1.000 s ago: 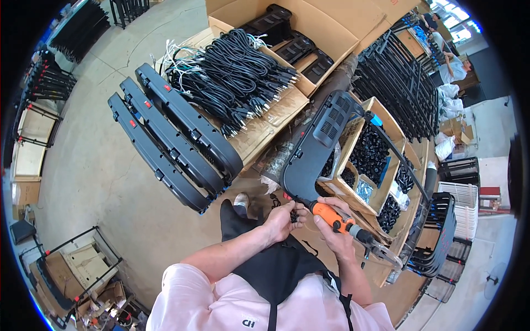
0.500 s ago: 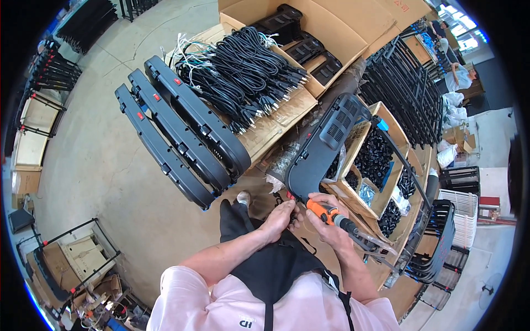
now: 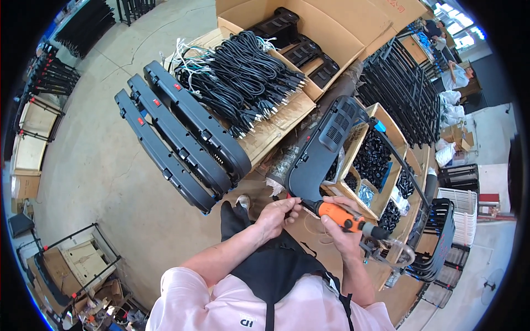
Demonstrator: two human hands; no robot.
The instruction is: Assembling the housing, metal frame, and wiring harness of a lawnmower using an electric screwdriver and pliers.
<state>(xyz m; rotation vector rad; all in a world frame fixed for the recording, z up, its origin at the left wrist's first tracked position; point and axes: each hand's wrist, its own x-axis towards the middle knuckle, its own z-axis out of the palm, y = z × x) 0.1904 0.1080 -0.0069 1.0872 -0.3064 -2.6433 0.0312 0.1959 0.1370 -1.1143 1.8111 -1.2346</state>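
My right hand [image 3: 343, 236] is wrapped round an orange electric screwdriver [image 3: 334, 215], its black nose pointing left. By the tip, my left hand [image 3: 271, 218] has thumb and fingers pinched together; whatever small thing they hold is too hidden to name. Just beyond both hands lies a dark grey plastic frame housing [image 3: 307, 172] with a vented box at its far end. Its near rounded corner is close to the screwdriver tip; contact cannot be made out. A clear hose [image 3: 406, 252] runs near the tool's rear.
Several similar housings [image 3: 182, 144] stand side by side at left. Bundled black cables [image 3: 243, 71] lie on cardboard beside an open carton [image 3: 348, 27] of black parts. A divided wooden bin [image 3: 337, 179] at right holds small black parts and screws. Black metal frames [image 3: 400, 91] are stacked beyond; people work far right.
The screwdriver has swung from tilted to nearly level and shifted right, its nose now toward my left fingers. My left hand has moved only slightly.
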